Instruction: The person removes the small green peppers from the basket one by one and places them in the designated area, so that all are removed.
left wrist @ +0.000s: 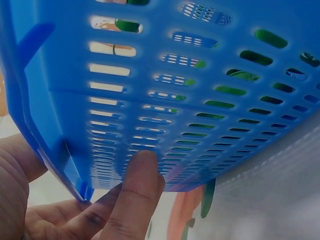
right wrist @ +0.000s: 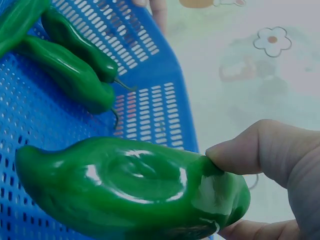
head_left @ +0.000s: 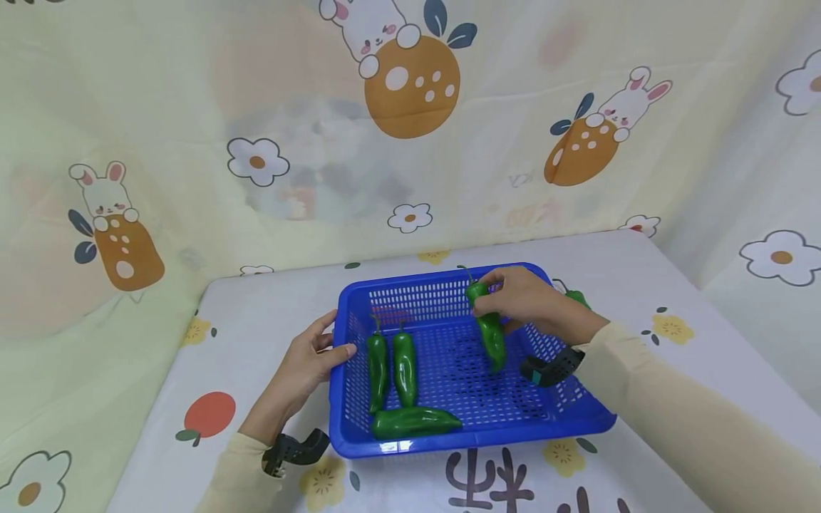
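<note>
A blue plastic basket [head_left: 449, 443] with slotted walls stands on the table. My left hand [head_left: 311, 360] grips its left rim, the thumb over the edge and the other fingers outside; in the left wrist view the fingers [left wrist: 137, 195] lie against the slotted wall. Near its stem end, my right hand [head_left: 522, 296] pinches a glossy green pepper [head_left: 489, 331], which hangs tip down over the basket's right half. Inside on the left lie two upright-pointing green peppers [head_left: 378, 374], side by side. Another green pepper [head_left: 417, 422] lies crosswise along the front wall.
Beyond the basket's right side, one more green pepper [head_left: 577, 296] shows, partly hidden by my right arm. A white patterned cloth [head_left: 263, 320] covers the table. A cloth curtain [head_left: 308, 235] with rabbit prints rises behind it.
</note>
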`<state>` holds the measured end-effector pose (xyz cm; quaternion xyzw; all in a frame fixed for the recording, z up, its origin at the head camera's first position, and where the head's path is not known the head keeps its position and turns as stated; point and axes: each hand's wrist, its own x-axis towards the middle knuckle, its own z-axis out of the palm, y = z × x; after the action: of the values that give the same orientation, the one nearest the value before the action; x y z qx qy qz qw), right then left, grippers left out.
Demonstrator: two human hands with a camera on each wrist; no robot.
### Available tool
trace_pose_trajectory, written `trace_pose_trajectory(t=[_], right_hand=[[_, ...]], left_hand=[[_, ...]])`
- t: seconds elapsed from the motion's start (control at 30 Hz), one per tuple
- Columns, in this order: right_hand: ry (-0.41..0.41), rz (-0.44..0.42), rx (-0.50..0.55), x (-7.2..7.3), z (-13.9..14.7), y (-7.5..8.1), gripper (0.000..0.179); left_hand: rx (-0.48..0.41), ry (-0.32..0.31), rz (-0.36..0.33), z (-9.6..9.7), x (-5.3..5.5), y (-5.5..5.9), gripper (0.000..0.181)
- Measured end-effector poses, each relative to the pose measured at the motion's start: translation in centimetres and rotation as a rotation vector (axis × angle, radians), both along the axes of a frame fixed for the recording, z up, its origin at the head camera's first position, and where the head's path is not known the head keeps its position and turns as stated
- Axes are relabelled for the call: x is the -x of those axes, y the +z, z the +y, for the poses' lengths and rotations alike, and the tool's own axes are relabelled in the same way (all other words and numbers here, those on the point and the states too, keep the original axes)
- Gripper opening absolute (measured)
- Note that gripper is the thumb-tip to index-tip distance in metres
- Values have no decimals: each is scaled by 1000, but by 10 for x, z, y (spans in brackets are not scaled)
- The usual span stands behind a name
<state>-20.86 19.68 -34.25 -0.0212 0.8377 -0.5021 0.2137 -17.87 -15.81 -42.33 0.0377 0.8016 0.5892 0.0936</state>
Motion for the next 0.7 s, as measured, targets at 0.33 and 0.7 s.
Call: trace_pose_trajectory(t=[0.33,0.7], right_hand=[[-23,45,-25,0,26,11,69],[-71,77,-81,3,57,17,69]], left_hand=[[7,-2,-4,1,0,0,77],[5,-6,-3,-1,-1,0,77]])
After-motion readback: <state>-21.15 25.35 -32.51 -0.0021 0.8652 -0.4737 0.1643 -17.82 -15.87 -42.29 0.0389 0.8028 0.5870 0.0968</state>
